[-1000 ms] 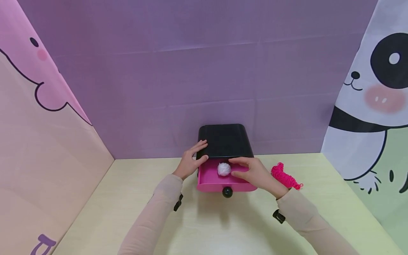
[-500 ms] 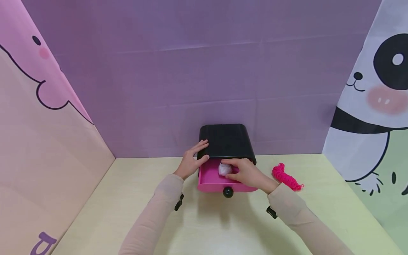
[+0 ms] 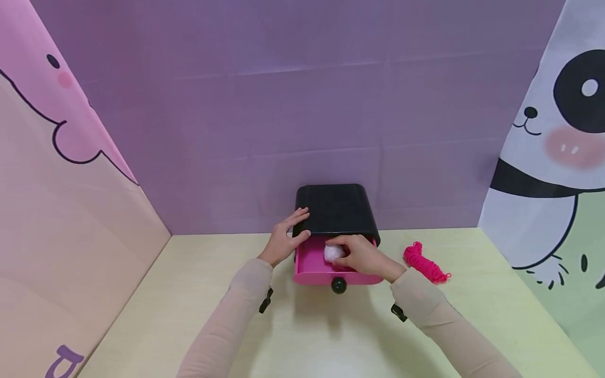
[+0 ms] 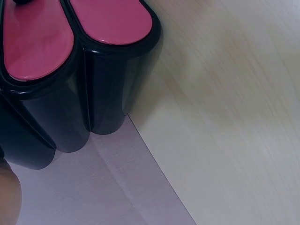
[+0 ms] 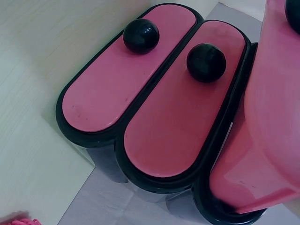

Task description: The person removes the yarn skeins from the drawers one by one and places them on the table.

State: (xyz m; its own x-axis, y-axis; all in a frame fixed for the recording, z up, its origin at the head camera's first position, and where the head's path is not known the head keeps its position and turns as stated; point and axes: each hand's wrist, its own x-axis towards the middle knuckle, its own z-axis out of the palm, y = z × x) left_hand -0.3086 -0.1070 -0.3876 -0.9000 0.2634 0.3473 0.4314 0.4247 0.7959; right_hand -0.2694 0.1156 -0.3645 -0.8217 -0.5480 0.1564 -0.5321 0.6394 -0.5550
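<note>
A black cabinet (image 3: 335,210) with rounded pink drawers stands against the back wall. Its top drawer (image 3: 307,277) is pulled out, a round black knob (image 3: 338,285) on its front. Inside lies a small white ball of yarn (image 3: 332,253), which my right hand (image 3: 363,255) pinches between thumb and fingers. My left hand (image 3: 283,241) rests on the cabinet's top left edge with fingers extended. Two closed lower drawers (image 5: 180,117) show in the right wrist view, beside the pulled-out drawer (image 5: 276,112). The left wrist view catches the cabinet's side (image 4: 108,89) and a bit of my hand (image 4: 7,197).
A skein of hot pink yarn (image 3: 425,263) lies on the pale wooden table (image 3: 198,283), right of the cabinet. Behind rises a purple cloth wall (image 3: 302,115); printed panels stand on the left and right.
My right hand has moved left inside the drawer, from beside the white yarn ball to gripping it. The left hand stays on the cabinet.
</note>
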